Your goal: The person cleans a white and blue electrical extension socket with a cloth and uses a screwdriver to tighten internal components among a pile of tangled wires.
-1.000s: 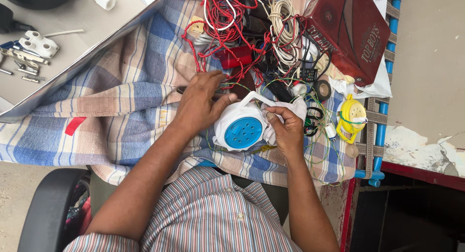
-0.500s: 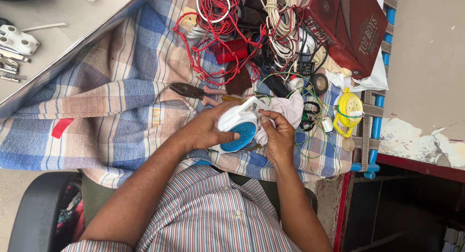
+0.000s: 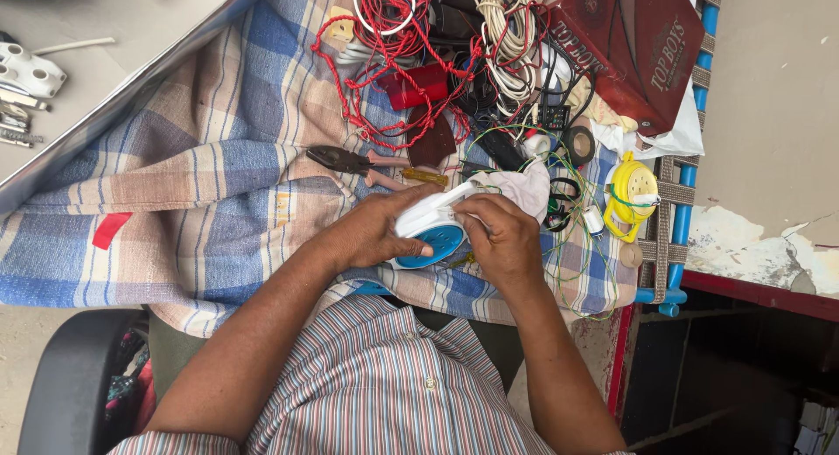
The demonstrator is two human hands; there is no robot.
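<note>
— Reel (image 3: 430, 232), white and blue: where is it?
— At the cloth's (image 3: 175, 184) near edge, by the pliers (image 3: 345, 160).
— Fingers?
— Left hand (image 3: 377, 230) grips its side; right hand (image 3: 502, 238) closes on its top.

One white-and-blue device (image 3: 433, 232) sits between the fingers of two hands. Beyond the fingertips: one pliers (image 3: 350, 162), one yellow reel (image 3: 631, 193), one red box (image 3: 634, 44).

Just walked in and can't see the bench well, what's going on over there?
A person in a striped shirt holds a white and blue device in both hands over a checked cloth. The left hand cradles it and the right hand presses a pale rag on its top. Pliers, red wires and a yellow reel lie beside them.
</note>
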